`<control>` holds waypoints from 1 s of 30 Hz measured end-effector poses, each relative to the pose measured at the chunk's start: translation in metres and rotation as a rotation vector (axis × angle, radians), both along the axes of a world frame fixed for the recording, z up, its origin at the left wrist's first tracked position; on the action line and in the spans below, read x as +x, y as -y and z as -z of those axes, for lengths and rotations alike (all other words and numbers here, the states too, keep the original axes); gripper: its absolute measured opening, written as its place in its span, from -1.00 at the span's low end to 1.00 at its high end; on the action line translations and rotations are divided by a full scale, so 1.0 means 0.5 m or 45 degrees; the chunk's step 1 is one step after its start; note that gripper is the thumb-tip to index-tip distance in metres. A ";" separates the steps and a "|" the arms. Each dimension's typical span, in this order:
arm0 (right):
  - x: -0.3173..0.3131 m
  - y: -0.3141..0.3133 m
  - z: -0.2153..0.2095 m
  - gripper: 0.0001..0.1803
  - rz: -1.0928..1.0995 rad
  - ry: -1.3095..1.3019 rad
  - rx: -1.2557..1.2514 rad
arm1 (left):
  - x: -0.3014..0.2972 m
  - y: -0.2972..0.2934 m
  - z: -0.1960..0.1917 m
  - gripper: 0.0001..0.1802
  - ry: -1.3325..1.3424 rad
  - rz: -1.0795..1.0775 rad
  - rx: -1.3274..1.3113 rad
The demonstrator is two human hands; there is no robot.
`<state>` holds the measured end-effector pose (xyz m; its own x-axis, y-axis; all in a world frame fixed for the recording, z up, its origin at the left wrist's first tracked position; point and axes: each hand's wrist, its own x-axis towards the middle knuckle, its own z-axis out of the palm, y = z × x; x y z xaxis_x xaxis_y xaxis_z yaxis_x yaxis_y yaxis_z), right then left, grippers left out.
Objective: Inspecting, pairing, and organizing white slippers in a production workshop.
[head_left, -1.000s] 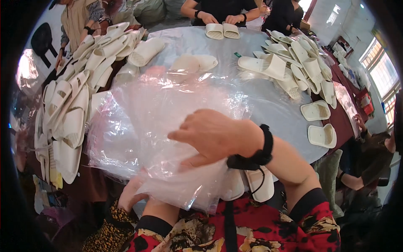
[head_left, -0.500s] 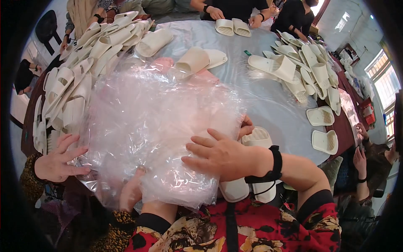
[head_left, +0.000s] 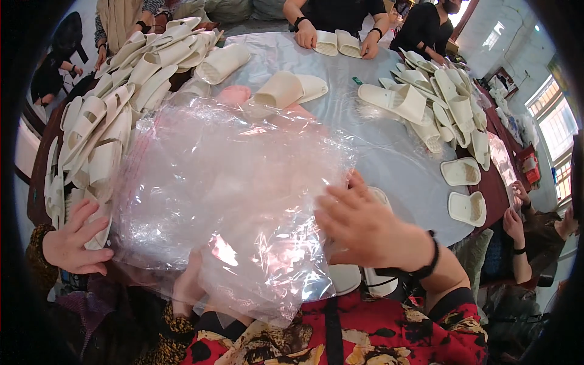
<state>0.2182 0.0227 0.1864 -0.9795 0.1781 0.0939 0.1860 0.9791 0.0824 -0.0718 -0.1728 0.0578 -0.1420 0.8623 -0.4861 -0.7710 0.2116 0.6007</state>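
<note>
A broad stack of clear plastic bags (head_left: 201,176) covers the near part of the table and reaches toward my chest. My right hand (head_left: 365,228), blurred, is at the stack's right edge with its fingers stretched out. My left forearm passes under the plastic; the bent fingers of my left hand (head_left: 356,182) show at the right edge, closed on the bags, the rest hidden. A person beside me, in patterned sleeves, has one hand (head_left: 76,240) open at the stack's left edge and another (head_left: 188,280) at its near edge.
Cream slippers lie piled at the left (head_left: 97,134) and right (head_left: 447,100). A cream slipper pair (head_left: 292,88) stands beyond the plastic, near pink material (head_left: 234,95). Two slippers (head_left: 467,208) sit at the right rim. Across the silver-covered table (head_left: 389,152), a person handles another pair (head_left: 337,43).
My right hand has moved right, off the top of the bags to their edge. The plastic has spread flatter and lower toward me. The neighbour's left hand has drawn back slightly leftward.
</note>
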 end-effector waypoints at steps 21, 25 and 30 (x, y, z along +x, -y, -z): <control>-0.180 -0.034 0.156 -0.35 -0.223 0.019 -0.507 | 0.326 -0.507 0.079 -0.89 -0.622 0.639 0.675; -0.191 -0.075 0.183 -0.49 -0.094 0.066 -0.652 | 0.339 -0.529 0.092 -0.89 -0.551 0.704 0.678; -0.210 -0.079 0.169 -0.71 0.048 0.117 -0.793 | 0.319 -0.509 0.045 -0.85 -0.783 0.756 0.326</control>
<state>0.1130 0.0624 0.1018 -0.9706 0.2072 -0.1227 0.2408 0.8413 -0.4839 0.0879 0.0819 0.0354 0.1901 0.9485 -0.2536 -0.1029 0.2761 0.9556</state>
